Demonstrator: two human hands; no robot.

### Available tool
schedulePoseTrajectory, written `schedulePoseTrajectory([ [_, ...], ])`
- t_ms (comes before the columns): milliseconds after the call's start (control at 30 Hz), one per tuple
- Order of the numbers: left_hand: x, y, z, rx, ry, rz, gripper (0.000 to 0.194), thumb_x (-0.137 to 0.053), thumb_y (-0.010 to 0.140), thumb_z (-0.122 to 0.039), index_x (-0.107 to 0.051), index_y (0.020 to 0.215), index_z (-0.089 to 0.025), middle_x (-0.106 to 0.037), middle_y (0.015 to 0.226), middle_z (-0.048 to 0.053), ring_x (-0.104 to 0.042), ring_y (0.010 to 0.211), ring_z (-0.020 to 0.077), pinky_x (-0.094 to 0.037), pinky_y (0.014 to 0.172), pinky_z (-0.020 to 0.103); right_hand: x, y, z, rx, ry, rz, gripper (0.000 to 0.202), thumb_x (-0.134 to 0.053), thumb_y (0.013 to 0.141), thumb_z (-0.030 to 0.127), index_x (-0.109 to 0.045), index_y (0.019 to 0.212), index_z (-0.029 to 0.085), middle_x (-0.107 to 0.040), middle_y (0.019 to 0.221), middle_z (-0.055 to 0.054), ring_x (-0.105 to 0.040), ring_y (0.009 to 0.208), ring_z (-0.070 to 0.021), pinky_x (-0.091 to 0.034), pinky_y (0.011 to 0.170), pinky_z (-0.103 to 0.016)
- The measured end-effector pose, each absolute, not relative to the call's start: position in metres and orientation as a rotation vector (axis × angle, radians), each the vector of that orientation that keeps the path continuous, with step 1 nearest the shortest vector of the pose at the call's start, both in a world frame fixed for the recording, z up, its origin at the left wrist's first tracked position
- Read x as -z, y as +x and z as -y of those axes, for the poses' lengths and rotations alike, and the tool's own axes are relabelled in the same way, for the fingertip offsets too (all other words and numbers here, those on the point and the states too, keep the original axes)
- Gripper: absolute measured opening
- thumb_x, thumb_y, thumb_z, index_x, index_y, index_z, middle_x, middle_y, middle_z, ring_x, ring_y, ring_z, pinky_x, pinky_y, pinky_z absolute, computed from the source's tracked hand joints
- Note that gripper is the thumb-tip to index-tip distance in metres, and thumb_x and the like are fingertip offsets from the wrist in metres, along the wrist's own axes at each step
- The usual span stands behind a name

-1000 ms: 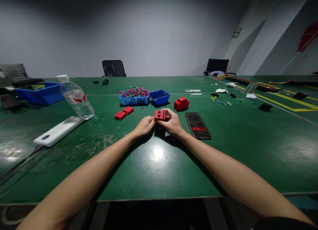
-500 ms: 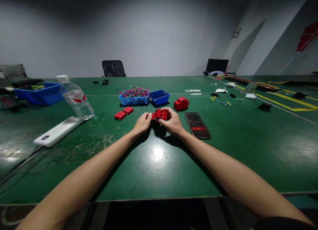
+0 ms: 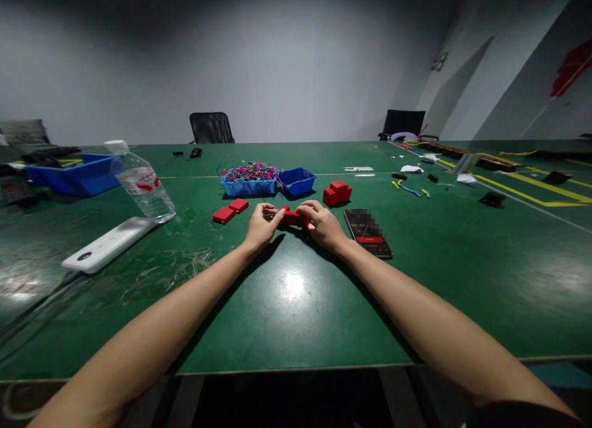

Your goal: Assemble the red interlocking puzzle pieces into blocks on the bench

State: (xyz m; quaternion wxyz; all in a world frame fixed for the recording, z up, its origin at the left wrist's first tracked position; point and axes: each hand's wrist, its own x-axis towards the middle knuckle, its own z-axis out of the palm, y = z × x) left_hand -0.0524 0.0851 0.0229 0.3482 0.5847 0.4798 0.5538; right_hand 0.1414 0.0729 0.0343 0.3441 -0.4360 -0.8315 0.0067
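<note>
Between my two hands is a small red block-shaped part (image 3: 293,218), held just above the green table (image 3: 296,329). My left hand (image 3: 263,226) pinches its left end with thumb and fingers. The fingers of my right hand (image 3: 324,224) close over its right end and hide part of it. Beyond my right hand stands a red stepped block (image 3: 337,193). Two flat red square pieces (image 3: 224,215) lie to the left of my left hand. A phone (image 3: 369,234) with a lit screen rests to the right of my right hand.
Behind my hands stand a light-blue bin (image 3: 250,187) heaped with coloured wires and a dark-blue bin (image 3: 298,181). At left are a water bottle (image 3: 143,184), a white power strip (image 3: 110,244) and a larger blue bin (image 3: 76,175). Wire scraps (image 3: 409,189) lie at right.
The red part has been turned: its face with holes showed before, and now a plain side shows. My left hand has shifted slightly left, and my right-hand fingers now lie over the part's top.
</note>
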Motion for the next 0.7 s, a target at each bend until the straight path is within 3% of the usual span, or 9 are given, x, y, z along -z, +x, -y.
schedulePoseTrajectory([
  [167, -0.0223, -0.053, -0.0836, -1.22, 1.713, -1.255, 0.06, -0.079, 0.063, -0.042, -0.053, 0.109, -0.015, -0.064, 0.11, 0.013, -0.066, 0.085, 0.0197, -0.054, 0.079, 0.037, -0.0339, 0.141, -0.0719, 0.009, -1.21, 2.199, 0.041, -0.049, 0.079, 0.004, -0.057, 0.114, 0.024, -0.056, 0.12, -0.009, -0.061, 0.09, -0.0217, -0.048, 0.075, -0.031],
  [300, -0.0224, -0.0579, -0.088, -1.129, 1.908, -1.245, 0.063, -0.082, 0.058, -0.032, -0.057, 0.113, -0.015, -0.065, 0.111, 0.011, -0.063, 0.1, 0.0246, -0.048, 0.093, 0.041, -0.0324, 0.1409, -0.0707, -0.076, -1.177, 2.252, 0.044, -0.053, 0.074, 0.006, -0.053, 0.114, 0.024, -0.054, 0.12, -0.007, -0.061, 0.087, -0.0204, -0.047, 0.071, -0.029],
  [500, -0.022, -0.06, -0.0871, -1.069, 1.969, -1.188, 0.052, -0.078, 0.057, -0.028, -0.054, 0.101, -0.016, -0.061, 0.086, 0.0, -0.058, 0.078, 0.0163, -0.048, 0.076, 0.031, -0.0314, 0.1399, -0.068, -0.14, -1.323, 2.09, 0.066, -0.056, 0.066, 0.003, -0.042, 0.128, 0.019, -0.055, 0.118, -0.012, -0.06, 0.092, -0.0225, -0.047, 0.075, -0.032],
  [700, -0.0227, -0.0572, -0.0814, -1.229, 1.942, -1.225, 0.051, -0.075, 0.061, -0.027, -0.046, 0.103, -0.02, -0.055, 0.086, -0.003, -0.054, 0.074, 0.0123, -0.044, 0.071, 0.025, -0.0263, 0.1387, -0.0752, -0.252, -1.185, 2.07, 0.047, -0.058, 0.069, 0.011, -0.049, 0.115, 0.017, -0.061, 0.102, -0.009, -0.059, 0.091, -0.0213, -0.046, 0.082, -0.032],
])
